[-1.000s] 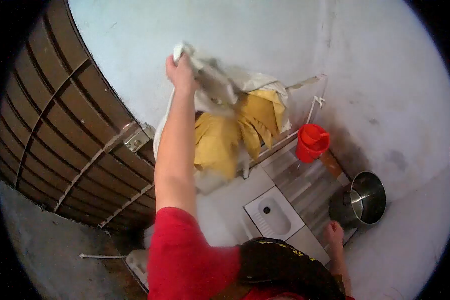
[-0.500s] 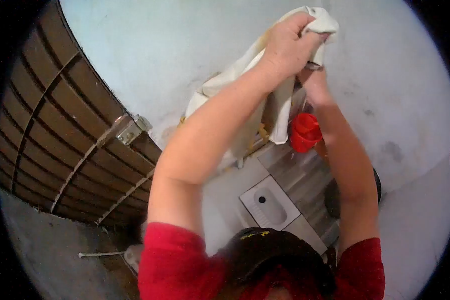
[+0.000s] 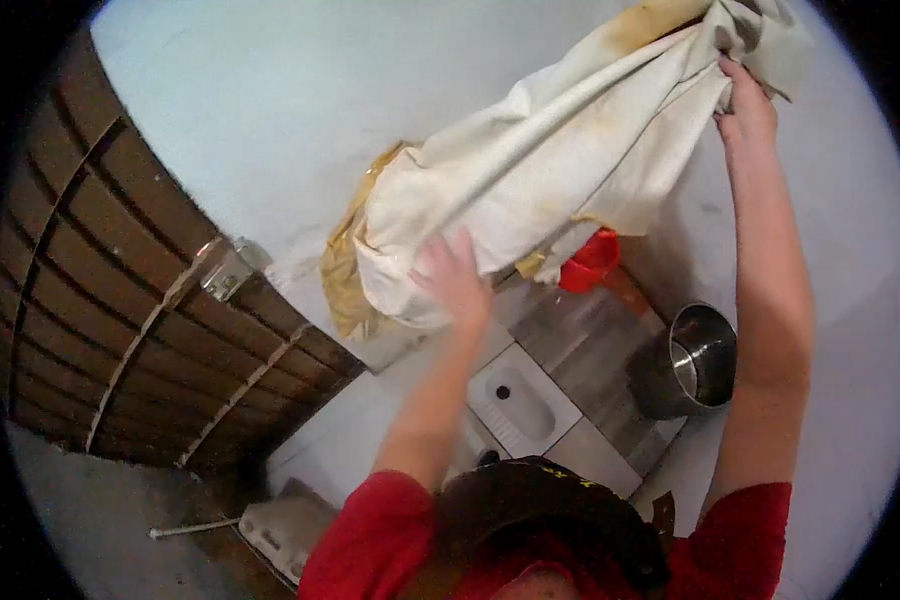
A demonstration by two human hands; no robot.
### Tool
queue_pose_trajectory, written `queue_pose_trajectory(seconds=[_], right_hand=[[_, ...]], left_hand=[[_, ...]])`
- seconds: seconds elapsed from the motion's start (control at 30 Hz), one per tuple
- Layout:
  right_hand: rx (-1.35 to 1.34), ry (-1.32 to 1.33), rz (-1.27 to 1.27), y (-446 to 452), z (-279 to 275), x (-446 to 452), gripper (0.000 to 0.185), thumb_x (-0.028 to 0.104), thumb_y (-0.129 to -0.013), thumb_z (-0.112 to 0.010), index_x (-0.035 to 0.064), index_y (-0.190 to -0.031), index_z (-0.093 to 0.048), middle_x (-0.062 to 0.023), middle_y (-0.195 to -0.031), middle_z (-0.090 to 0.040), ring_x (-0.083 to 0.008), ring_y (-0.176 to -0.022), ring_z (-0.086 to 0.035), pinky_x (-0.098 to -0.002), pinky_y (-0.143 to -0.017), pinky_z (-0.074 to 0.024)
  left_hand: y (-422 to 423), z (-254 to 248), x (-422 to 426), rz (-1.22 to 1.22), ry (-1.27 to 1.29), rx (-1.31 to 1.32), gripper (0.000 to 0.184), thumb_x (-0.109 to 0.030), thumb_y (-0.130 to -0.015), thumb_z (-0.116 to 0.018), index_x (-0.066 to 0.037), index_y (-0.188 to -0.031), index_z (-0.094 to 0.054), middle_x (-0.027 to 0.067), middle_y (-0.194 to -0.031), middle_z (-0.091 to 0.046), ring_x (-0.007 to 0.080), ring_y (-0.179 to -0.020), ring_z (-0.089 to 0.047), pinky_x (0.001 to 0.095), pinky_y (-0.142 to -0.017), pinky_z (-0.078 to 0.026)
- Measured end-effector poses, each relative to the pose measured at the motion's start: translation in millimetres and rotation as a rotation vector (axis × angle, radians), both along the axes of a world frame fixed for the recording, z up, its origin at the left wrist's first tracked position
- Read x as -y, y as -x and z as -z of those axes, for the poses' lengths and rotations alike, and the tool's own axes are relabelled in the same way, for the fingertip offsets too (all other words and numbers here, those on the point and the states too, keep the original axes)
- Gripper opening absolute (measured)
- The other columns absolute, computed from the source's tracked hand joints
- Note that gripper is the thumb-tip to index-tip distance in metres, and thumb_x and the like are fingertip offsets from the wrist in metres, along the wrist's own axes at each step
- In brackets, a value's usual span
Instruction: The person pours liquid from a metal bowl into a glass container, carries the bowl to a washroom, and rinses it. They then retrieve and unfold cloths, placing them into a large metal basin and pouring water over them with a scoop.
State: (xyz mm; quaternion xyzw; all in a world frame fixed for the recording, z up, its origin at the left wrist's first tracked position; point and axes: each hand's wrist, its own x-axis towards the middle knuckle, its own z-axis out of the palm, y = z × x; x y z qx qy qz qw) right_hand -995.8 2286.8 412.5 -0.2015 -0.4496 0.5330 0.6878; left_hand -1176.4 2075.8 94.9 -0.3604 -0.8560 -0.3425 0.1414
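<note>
Cloth gathered in the right hand, at the upper right of the frame. The right hand is closed around a bunched fold, its fingers partly hidden by the material. The left hand, near the centre and slightly blurred, is open with fingers spread and grips nothing; it lies over the lower-left part of the cloth, though contact cannot be told. The cloth slants from the upper right, where it bunches about the right hand, down to the left of centre, beyond the left hand's fingertips. It is off-white, with yellow-brown material at its lower-left end. Below its lower edge, right of centre, a red container is partly covered; a metal pot stands farther right.
</note>
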Motion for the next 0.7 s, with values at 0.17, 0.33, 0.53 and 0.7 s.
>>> queue_pose_trajectory(seconds=[0.17,0.33,0.53,0.7], right_hand=[[0.020,-0.027,0.166,-97,-7,-68,0.050,0.000,-0.071,-0.064,-0.0077,-0.116,-0.041,-0.0183,-0.110,-0.051,-0.0299,-0.095,-0.056,-0.0395,-0.077,-0.0513],[0.120,0.050,0.258,-226,22,-123,0.045,0.000,-0.073,-0.064,-0.0055,-0.113,-0.044,-0.0170,-0.108,-0.053,-0.0288,-0.094,-0.056,-0.0371,-0.076,-0.0508],[0.168,0.101,0.283,-324,48,-147,0.048,-0.001,-0.073,-0.064,-0.0089,-0.115,-0.042,-0.0162,-0.110,-0.053,-0.0276,-0.097,-0.055,-0.0346,-0.079,-0.0489],[0.282,0.035,0.451,-384,-1,-146,0.041,0.006,-0.077,-0.060,0.0026,-0.116,-0.048,-0.0084,-0.112,-0.054,-0.0217,-0.098,-0.055,-0.0332,-0.081,-0.0471]], left_hand=[[37,-65,-43,0.316,-0.375,-0.173,0.049,0.002,-0.071,-0.047,-0.013,-0.116,-0.054,0.0160,-0.126,-0.045,0.0324,-0.121,-0.037,0.0435,-0.100,-0.026],[6,-135,-113,0.471,-0.354,0.019,0.044,0.005,-0.072,-0.042,-0.007,-0.112,-0.056,0.0199,-0.108,-0.056,0.0334,-0.102,-0.052,0.0355,-0.089,-0.040],[-42,-183,-236,0.450,-0.328,0.157,0.031,-0.004,-0.076,-0.045,-0.004,-0.104,-0.060,0.0199,-0.099,-0.060,0.0354,-0.093,-0.056,0.0399,-0.081,-0.042],[-81,-154,-386,0.668,-0.432,0.161,0.023,-0.008,-0.079,-0.047,0.002,-0.096,-0.059,0.0198,-0.095,-0.061,0.0338,-0.088,-0.057,0.0412,-0.074,-0.044]])
